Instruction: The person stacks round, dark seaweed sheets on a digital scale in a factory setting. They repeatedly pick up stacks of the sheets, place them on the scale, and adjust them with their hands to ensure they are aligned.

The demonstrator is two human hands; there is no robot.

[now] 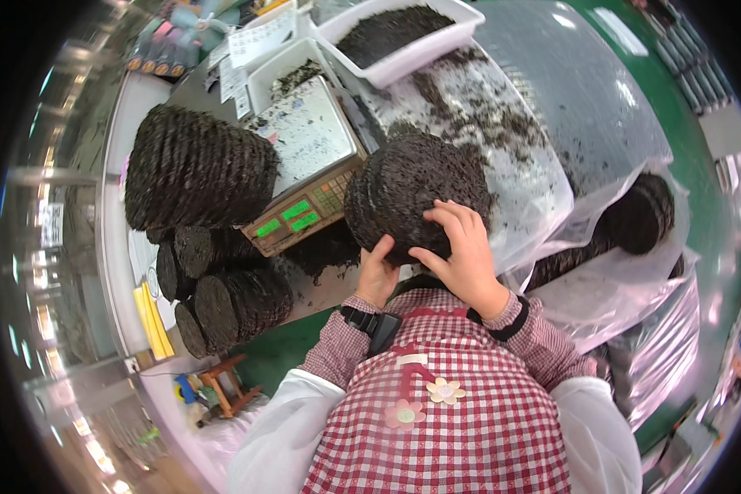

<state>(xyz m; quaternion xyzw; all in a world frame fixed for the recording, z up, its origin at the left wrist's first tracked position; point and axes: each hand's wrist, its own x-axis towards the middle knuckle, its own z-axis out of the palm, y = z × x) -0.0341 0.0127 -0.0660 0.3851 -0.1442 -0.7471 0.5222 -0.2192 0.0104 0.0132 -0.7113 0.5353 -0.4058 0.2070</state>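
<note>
A stack of dark, round pressed cakes [407, 179], seemingly dried seaweed, is tilted between both of my hands just in front of my body. My left hand [376, 272] cups its lower near edge, thumb up against the side. The fingers of my right hand [466, 253] are spread over its near right face, with the thumb at the lower edge. To the left is a digital scale [327, 200] with lit green displays and a crumb-strewn white platform [315, 142]. Another tall stack of cakes [197, 170] stands at the scale's left end, partly covering it.
Further cake stacks [241, 305] lie on their sides at the lower left. A white tub [407, 55] of dark crumbs and a smaller white bin [287, 68] stand behind. Loose crumbs [500, 126] litter the plastic-covered table. Clear bags [617, 290] hold more cakes at right.
</note>
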